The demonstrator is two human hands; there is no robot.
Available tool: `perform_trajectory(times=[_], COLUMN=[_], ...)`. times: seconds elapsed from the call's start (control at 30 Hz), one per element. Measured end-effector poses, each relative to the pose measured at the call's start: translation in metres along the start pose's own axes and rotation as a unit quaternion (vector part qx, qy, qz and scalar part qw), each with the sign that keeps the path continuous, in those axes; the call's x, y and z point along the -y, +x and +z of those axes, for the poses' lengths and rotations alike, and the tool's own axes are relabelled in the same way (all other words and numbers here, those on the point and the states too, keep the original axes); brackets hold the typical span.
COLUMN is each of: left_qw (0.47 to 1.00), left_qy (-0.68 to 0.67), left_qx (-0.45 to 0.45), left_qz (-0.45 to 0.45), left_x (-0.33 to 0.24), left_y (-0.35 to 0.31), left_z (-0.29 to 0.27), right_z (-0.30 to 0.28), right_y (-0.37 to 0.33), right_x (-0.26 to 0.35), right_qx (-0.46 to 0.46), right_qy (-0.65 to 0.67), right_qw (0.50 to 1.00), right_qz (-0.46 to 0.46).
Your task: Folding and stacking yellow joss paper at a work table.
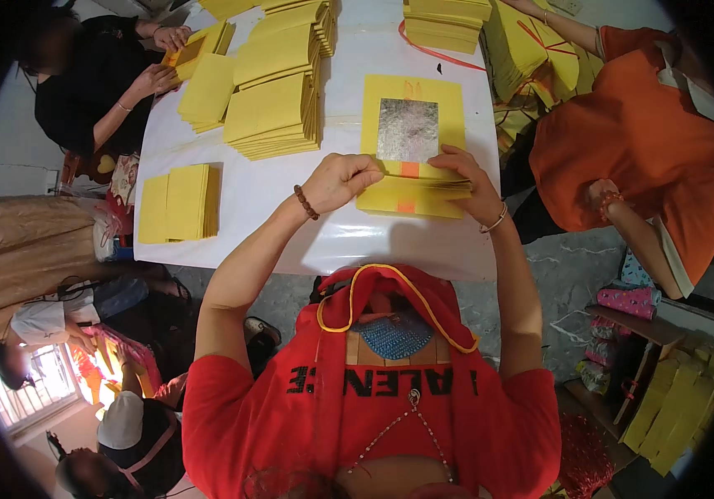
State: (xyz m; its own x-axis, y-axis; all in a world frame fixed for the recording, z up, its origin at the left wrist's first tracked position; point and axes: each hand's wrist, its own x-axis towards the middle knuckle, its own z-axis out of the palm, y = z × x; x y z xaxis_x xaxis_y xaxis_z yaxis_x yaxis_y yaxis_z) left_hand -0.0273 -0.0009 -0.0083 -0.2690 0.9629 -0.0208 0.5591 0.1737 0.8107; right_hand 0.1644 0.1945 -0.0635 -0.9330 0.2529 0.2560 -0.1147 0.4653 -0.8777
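A stack of yellow paper sheets [369, 125] lies in front of me, its top sheet bearing a silver square [408, 130] and orange print. Its near edge is folded up and over in several layers. My left hand [346, 178] pinches the left end of that fold between thumb and fingers. At the right end, my right hand [467, 179] grips the folded layers, with fingers on top and the thumb lower down. The near flap [423, 205] shows another orange mark. What lies under the fingertips is hidden.
On the white table [274, 237] stand folded yellow paper bundles [270, 116], with a smaller bundle [191, 204] at left. A red strap [436, 56] lies by the far right pile [444, 29]. Co-workers sit at left [83, 83] and right [623, 150]; others are lower left.
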Motion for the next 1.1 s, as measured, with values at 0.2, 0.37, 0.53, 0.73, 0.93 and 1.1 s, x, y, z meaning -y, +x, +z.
perform_trajectory(times=[0.2, 0.37, 0.53, 0.73, 0.93, 1.1], left_qw=[1.000, 0.999, 0.998, 0.997, 0.997, 0.997], left_qy=[0.006, -0.020, -0.028, -0.044, -0.070, -0.073], left_qx=[0.012, 0.032, 0.038, 0.039, 0.026, 0.030], left_qz=[-0.002, -0.028, -0.032, -0.044, -0.023, -0.024], left_x=[-0.0023, 0.0000, 0.0008, 0.0013, 0.0071, 0.0052], left_y=[0.0000, 0.0019, 0.0017, 0.0011, 0.0006, 0.0018], left_z=[-0.0019, -0.0031, -0.0043, -0.0041, 0.0000, -0.0007], right_z=[0.0010, 0.0009, 0.0013, 0.0008, 0.0010, 0.0012], right_y=[0.0000, 0.0013, 0.0013, 0.0006, 0.0009, 0.0003], right_x=[0.0016, 0.0023, -0.0008, 0.0001, 0.0006, -0.0015], right_qx=[-0.001, -0.002, 0.003, 0.002, 0.002, 0.004], right_qy=[-0.005, -0.005, -0.008, 0.001, -0.003, -0.002], right_qw=[1.000, 1.000, 1.000, 1.000, 1.000, 1.000], right_qz=[0.005, 0.001, -0.003, 0.005, 0.006, 0.012])
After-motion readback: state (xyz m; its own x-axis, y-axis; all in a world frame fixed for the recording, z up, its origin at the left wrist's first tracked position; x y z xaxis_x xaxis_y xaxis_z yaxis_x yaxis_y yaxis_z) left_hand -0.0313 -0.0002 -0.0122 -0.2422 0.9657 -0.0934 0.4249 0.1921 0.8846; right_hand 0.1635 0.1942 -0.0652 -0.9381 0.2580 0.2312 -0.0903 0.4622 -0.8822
